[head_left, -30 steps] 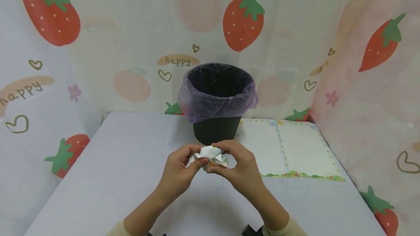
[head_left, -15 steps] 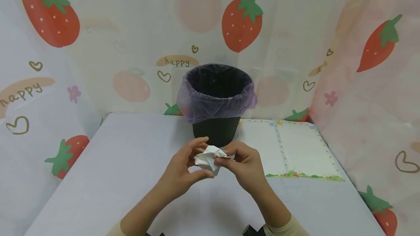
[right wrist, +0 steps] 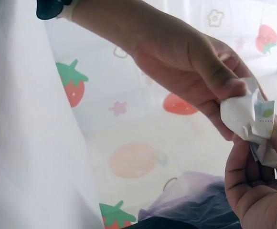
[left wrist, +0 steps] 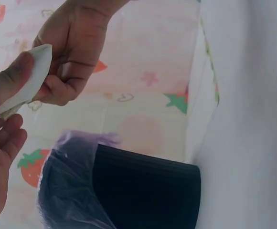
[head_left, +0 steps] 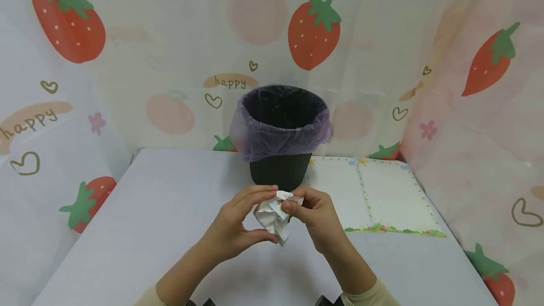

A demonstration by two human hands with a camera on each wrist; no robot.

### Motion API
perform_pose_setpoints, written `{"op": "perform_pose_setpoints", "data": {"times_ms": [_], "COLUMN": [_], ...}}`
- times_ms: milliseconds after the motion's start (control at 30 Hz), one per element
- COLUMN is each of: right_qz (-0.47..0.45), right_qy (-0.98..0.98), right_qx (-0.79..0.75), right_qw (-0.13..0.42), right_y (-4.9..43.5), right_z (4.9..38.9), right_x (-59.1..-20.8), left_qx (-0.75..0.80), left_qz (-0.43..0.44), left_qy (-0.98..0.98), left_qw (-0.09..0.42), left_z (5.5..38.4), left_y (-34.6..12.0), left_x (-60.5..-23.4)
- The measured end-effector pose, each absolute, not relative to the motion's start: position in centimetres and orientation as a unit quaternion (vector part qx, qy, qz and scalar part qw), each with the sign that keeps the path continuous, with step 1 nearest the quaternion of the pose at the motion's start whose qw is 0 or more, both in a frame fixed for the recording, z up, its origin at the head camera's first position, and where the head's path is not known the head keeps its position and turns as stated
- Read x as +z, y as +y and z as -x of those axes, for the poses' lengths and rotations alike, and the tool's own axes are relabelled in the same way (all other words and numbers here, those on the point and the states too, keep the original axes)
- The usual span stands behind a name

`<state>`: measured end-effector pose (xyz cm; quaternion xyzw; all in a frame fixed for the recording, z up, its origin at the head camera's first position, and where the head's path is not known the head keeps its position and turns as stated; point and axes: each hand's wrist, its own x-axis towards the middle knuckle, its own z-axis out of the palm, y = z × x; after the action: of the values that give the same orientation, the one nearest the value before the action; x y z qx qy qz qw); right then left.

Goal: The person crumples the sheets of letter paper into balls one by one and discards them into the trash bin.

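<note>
A crumpled piece of white paper [head_left: 268, 218] with small yellow and green printed marks is between both hands, above the table in front of the bin. My right hand [head_left: 319, 218] pinches its upper right part between thumb and fingers. Around its left side curves my left hand [head_left: 227, 228], fingers at the top and thumb at the lower tip. In the right wrist view, the left thumb touches the crumpled paper [right wrist: 239, 112], and a folded printed flap shows. Behind the hands stands a black bin [head_left: 278, 169] lined with a translucent purple bag [head_left: 280, 140].
A white sheet with a flowered border [head_left: 395, 197] lies on the white table [head_left: 170, 202], right of the bin. Strawberry-printed cloth [head_left: 178, 37] encloses the back and sides.
The paper has been turned and shifted between the hands, and more of it now hangs downward. The right thumb has moved onto its front; the left hand opened wider, then closed back around it.
</note>
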<state>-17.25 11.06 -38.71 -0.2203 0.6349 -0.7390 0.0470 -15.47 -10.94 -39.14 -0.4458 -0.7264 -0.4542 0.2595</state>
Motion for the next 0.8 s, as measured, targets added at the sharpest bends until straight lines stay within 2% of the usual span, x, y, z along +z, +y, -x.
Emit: {"op": "perform_pose_setpoints", "data": {"times_ms": [267, 400, 500, 633, 800], "right_qz": [0.168, 0.147, 0.198, 0.334, 0.422], "right_qy": [0.639, 0.656, 0.686, 0.715, 0.751], "right_qx": [-0.75, -0.74, -0.7, -0.613, -0.487], "right_qw": [0.023, 0.005, -0.021, -0.048, -0.145], "right_y": [9.9, 9.3, 9.3, 9.6, 9.2], "right_z": [16.3, 16.0, 15.8, 15.7, 15.9], "right_x": [-38.6, -38.7, -38.9, -38.9, -39.0], "left_qx": [-0.498, -0.528, -0.569, -0.612, -0.649], "left_qz": [0.417, 0.382, 0.331, 0.263, 0.224], "left_qy": [-0.698, -0.7, -0.705, -0.704, -0.691], "left_qw": [0.302, 0.291, 0.264, 0.247, 0.227], "left_z": [15.4, 15.2, 15.1, 15.2, 15.3], "left_y": [-10.6, -10.7, -11.0, -11.7, -11.9], "left_x": [-39.5, -39.5, -39.4, -39.2, -39.0]}}
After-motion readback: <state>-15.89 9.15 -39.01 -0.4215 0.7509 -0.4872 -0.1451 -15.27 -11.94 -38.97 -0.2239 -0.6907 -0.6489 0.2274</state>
